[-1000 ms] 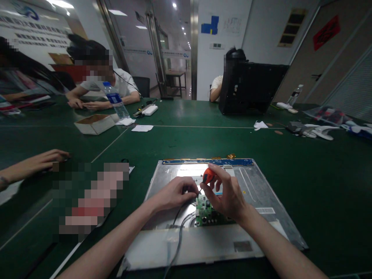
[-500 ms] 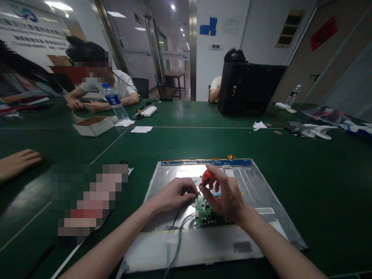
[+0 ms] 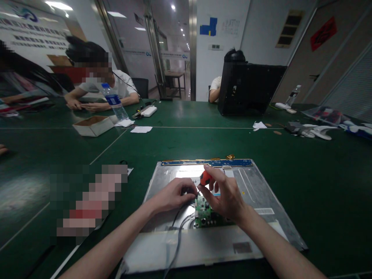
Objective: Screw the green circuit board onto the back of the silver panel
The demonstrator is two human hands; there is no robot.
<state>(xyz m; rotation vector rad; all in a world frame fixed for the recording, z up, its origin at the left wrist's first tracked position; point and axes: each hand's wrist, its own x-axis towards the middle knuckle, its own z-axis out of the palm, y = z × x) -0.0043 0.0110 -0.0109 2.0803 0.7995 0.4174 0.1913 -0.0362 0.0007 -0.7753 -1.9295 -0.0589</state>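
Mid-job by the look of it: green board [image 3: 204, 214] lying on flat, ribbed metal panel [image 3: 254, 190], bench [image 3: 334, 186] 6 o'clock. Fastened or loose, can't tell. Right hand [image 3: 229, 195] grips plump red-black screwdriver [image 3: 206, 178], angled at board's 11 o'clock corner. Left hand [image 3: 177, 193] bunched there; contents hidden. Thin flexible cables [image 3: 179, 242] trail off at 7; blue strip [image 3: 188, 163] at panel's 12.

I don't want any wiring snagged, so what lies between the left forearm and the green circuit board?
The head view shows a thin dark wire and grey cables there, lying over the silver panel.
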